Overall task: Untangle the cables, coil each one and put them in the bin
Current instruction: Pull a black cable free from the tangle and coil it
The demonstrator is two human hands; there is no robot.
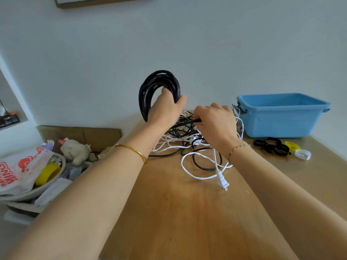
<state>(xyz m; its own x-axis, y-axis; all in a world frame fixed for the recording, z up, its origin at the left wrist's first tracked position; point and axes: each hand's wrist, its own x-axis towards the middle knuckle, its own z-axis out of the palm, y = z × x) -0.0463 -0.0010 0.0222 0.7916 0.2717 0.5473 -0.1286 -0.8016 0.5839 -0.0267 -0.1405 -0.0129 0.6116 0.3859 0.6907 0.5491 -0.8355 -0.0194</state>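
Observation:
My left hand (165, 107) grips a thick coil of black cable (150, 87) and holds it upright above the wooden table (169, 212). The free run of that black cable leads down to my right hand (216, 121), which pinches it just over a tangle of black and white cables (187, 145). A white cable with a two-pin plug (222, 182) trails out of the tangle toward me. The blue plastic bin (281, 115) stands at the back right of the table; nothing shows above its rim.
Black, yellow and white cable ties (276, 146) lie in front of the bin. Left of the table sits clutter: a cardboard box (82, 134), a plush toy (75, 150), a printed plastic bag (16, 169) and a yellow tape roll (47, 174). A white wall rises behind.

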